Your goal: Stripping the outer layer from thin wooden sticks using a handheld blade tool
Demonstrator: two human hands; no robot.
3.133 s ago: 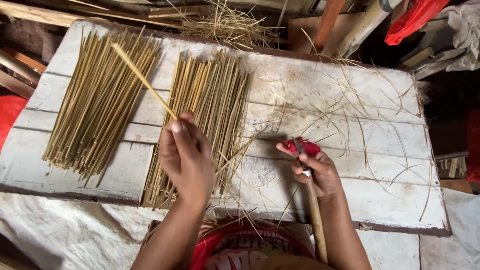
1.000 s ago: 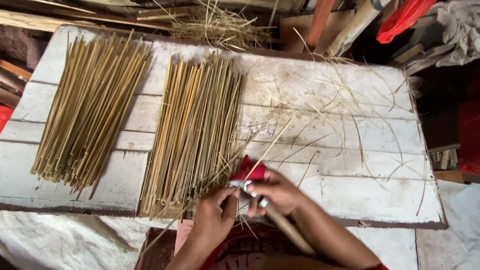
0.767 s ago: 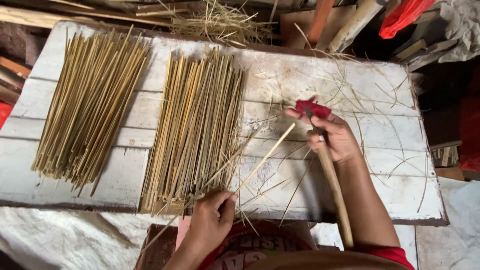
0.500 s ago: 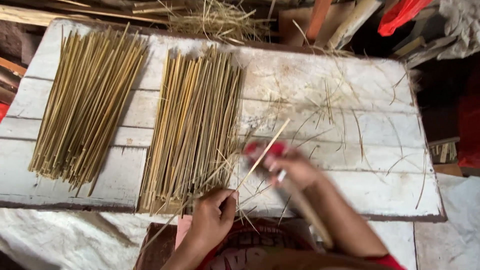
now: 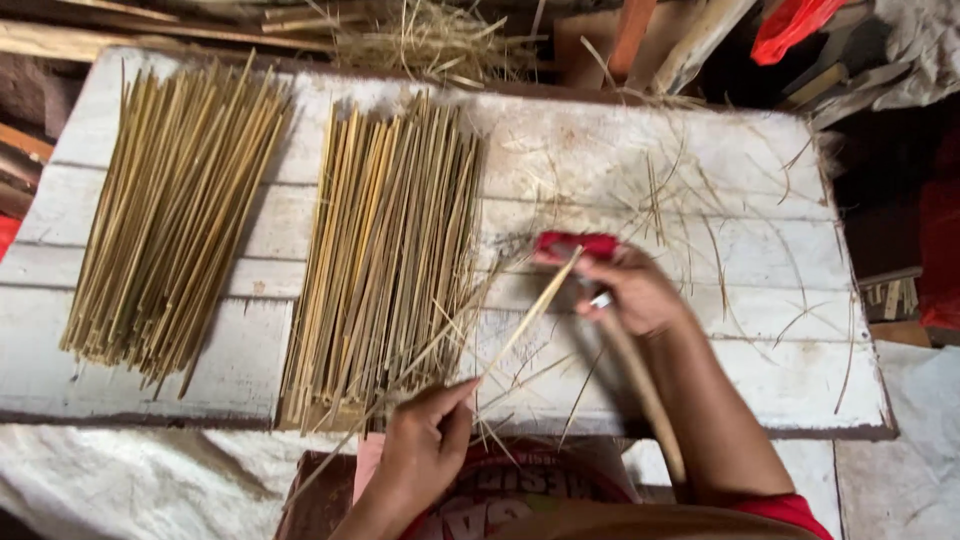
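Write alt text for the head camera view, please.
A left hand holds a thin bamboo stick while the right hand works a long-handled knife along it, over a white wooden board beside two bamboo stick piles.

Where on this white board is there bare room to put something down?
The barest patch is the far right of the white board, beyond the right hand, with only stray shavings. A narrow strip runs between the left bundle and the middle bundle. Around both hands and the held stick it is crowded.
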